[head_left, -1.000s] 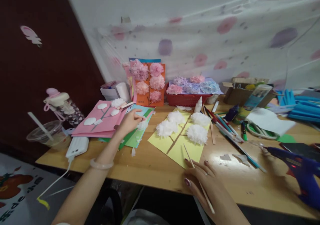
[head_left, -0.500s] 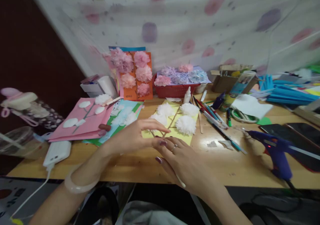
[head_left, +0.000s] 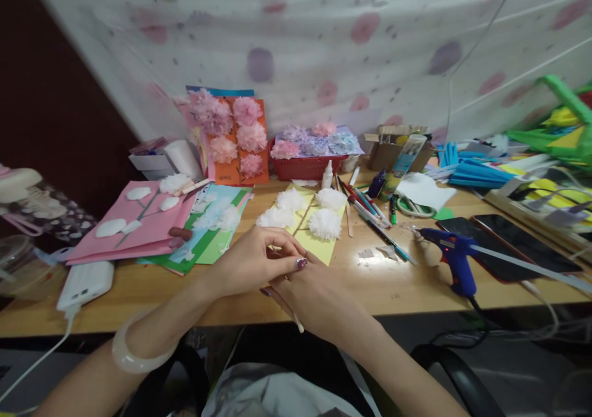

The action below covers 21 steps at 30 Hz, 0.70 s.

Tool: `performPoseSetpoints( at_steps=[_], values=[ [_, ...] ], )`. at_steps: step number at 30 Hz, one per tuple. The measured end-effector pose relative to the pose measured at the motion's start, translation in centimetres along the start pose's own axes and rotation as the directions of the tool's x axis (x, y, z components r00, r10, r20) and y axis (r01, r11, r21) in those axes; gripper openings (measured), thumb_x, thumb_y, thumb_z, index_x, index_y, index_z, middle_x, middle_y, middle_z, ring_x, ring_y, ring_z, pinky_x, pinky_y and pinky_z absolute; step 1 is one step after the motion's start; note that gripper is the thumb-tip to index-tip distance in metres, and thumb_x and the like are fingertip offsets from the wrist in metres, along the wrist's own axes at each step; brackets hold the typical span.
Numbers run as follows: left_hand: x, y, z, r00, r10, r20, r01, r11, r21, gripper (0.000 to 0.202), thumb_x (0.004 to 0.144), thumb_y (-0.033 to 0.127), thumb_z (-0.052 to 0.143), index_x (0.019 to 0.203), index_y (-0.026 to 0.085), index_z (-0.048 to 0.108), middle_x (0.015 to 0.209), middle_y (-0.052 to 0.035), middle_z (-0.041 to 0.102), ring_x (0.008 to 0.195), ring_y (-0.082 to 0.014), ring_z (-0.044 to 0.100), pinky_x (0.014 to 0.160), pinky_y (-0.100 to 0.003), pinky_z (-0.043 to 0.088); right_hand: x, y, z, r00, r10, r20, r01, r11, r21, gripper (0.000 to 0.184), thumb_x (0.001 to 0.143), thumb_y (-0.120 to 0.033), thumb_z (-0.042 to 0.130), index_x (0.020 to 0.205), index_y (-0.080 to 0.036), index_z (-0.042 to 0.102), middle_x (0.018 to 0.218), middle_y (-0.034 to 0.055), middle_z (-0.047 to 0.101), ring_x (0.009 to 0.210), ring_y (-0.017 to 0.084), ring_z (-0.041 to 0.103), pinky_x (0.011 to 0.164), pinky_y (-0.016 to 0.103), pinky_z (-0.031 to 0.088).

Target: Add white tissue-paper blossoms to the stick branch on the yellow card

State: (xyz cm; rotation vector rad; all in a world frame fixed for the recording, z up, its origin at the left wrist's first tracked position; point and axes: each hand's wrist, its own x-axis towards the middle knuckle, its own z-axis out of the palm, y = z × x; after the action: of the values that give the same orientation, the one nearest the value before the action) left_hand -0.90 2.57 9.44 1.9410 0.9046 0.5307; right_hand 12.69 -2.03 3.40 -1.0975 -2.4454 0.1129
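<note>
My left hand [head_left: 250, 253] is closed over the fingers of my right hand [head_left: 319, 297], its thumb lying across the back of that hand. Out from under my right palm pokes the rounded tip of a thin pale stick [head_left: 299, 325]; the rest of it is hidden. Just beyond both hands lies a yellow card [head_left: 319, 250] with brown stems and fluffy white paper flowers [head_left: 324, 223]. Its near edge is partly covered by my hands.
At the right lies a blue glue gun [head_left: 453, 253] beside two phones [head_left: 522, 247]. Pens [head_left: 370, 210] and a white bottle [head_left: 327, 175] stand or lie beyond the card. Left are pink cards [head_left: 152, 219] and a power bank [head_left: 87, 284]. Behind is a red basket [head_left: 308, 168].
My left hand has moved further over my right, its thumb now on the back of that hand. The view has turned slightly to the right.
</note>
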Motion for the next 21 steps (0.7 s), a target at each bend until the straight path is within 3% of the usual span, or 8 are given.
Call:
performPoseSetpoints(
  at_steps=[2, 5, 10, 13, 15, 18, 20, 21],
  values=[
    [0.0, 0.0, -0.2, 0.999, -0.048, -0.019, 0.048, 0.999, -0.022, 0.016, 0.079, 0.030, 0.066, 0.071, 0.017, 0.068, 0.089, -0.0055, 0.073, 0.080, -0.0185, 0.066, 0.071, -0.028, 0.051, 0.0, -0.2, -0.2, 0.998, 0.002, 0.058, 0.004, 0.996, -0.091, 0.028, 0.098, -0.029, 0.047, 0.110, -0.014, 0.067, 0.109, 0.0172, 0.070, 0.112, 0.033, 0.061, 0.096, 0.052, 0.047],
    [0.3, -0.5, -0.8, 0.994, -0.104, -0.029, 0.098, 0.980, -0.174, 0.023, 0.082, 0.038, 0.063, 0.078, 0.016, 0.065, 0.083, -0.0053, 0.072, 0.074, -0.0172, 0.066, 0.068, -0.028, 0.050, -0.3, -0.6, -0.8, 0.999, -0.006, 0.050, 0.013, 0.989, -0.147, 0.032, 0.098, -0.033, 0.045, 0.113, -0.012, 0.065, 0.123, 0.0209, 0.063, 0.121, 0.036, 0.054, 0.095, 0.052, 0.047],
    [1.6, -1.3, -1.9, 0.987, -0.084, -0.134, 0.015, 0.893, -0.450, 0.027, 0.080, 0.039, 0.068, 0.073, 0.016, 0.054, 0.066, 0.0020, 0.062, 0.068, -0.0126, 0.064, 0.068, -0.024, 0.049, -1.0, -1.5, -1.8, 0.999, 0.017, 0.028, -0.013, 0.991, -0.132, 0.034, 0.101, -0.033, 0.038, 0.117, -0.015, 0.061, 0.147, 0.0158, 0.045, 0.119, 0.030, 0.055, 0.095, 0.048, 0.048],
    [2.4, -1.3, -2.7, 0.972, -0.159, -0.170, 0.033, 0.819, -0.574, 0.029, 0.079, 0.033, 0.069, 0.070, 0.017, 0.048, 0.059, 0.0068, 0.052, 0.050, -0.0057, 0.053, 0.054, -0.019, 0.045, -2.2, -1.8, -3.2, 0.998, 0.055, 0.037, -0.053, 0.997, -0.055, 0.037, 0.101, -0.035, 0.036, 0.125, -0.017, 0.058, 0.150, 0.0149, 0.042, 0.124, 0.029, 0.053, 0.098, 0.045, 0.047],
    [2.5, -1.4, -3.3, 0.959, -0.203, -0.198, 0.053, 0.815, -0.577, 0.026, 0.081, 0.030, 0.066, 0.069, 0.016, 0.048, 0.058, 0.0075, 0.049, 0.040, -0.0016, 0.038, 0.041, -0.015, 0.032, -3.7, -1.5, -4.5, 0.995, 0.089, 0.051, -0.091, 0.995, 0.035, 0.040, 0.101, -0.035, 0.035, 0.134, -0.022, 0.053, 0.151, 0.0125, 0.040, 0.126, 0.027, 0.052, 0.100, 0.042, 0.046],
    [2.4, -1.9, -4.2, 0.951, -0.196, -0.239, 0.048, 0.856, -0.515, 0.024, 0.081, 0.028, 0.063, 0.067, 0.016, 0.049, 0.055, 0.0079, 0.044, 0.036, -0.0006, 0.025, 0.037, -0.016, 0.017, -6.5, 0.0, -6.7, 0.976, 0.219, -0.023, -0.209, 0.956, 0.207, 0.044, 0.101, -0.044, 0.029, 0.136, -0.030, 0.052, 0.147, 0.0063, 0.047, 0.123, 0.025, 0.055, 0.095, 0.038, 0.049],
    [2.2, -2.3, -4.6, 0.951, -0.152, -0.269, 0.021, 0.901, -0.433, 0.022, 0.080, 0.030, 0.063, 0.067, 0.016, 0.050, 0.055, 0.0066, 0.048, 0.038, -0.0020, 0.027, 0.039, -0.017, 0.020, -8.2, 1.4, -7.8, 0.916, 0.357, -0.184, -0.279, 0.894, 0.351, 0.053, 0.101, -0.050, 0.018, 0.127, -0.031, 0.061, 0.128, 0.0060, 0.063, 0.112, 0.025, 0.062, 0.091, 0.039, 0.050],
    [2.1, -2.5, -4.7, 0.952, -0.119, -0.282, 0.007, 0.929, -0.369, 0.022, 0.080, 0.031, 0.063, 0.069, 0.017, 0.052, 0.057, 0.0050, 0.052, 0.041, -0.0033, 0.031, 0.041, -0.018, 0.024, -8.8, 2.1, -8.2, 0.869, 0.416, -0.267, -0.278, 0.857, 0.433, 0.061, 0.100, -0.052, 0.013, 0.117, -0.029, 0.067, 0.108, 0.0067, 0.071, 0.097, 0.024, 0.067, 0.083, 0.037, 0.052]
  ],
)
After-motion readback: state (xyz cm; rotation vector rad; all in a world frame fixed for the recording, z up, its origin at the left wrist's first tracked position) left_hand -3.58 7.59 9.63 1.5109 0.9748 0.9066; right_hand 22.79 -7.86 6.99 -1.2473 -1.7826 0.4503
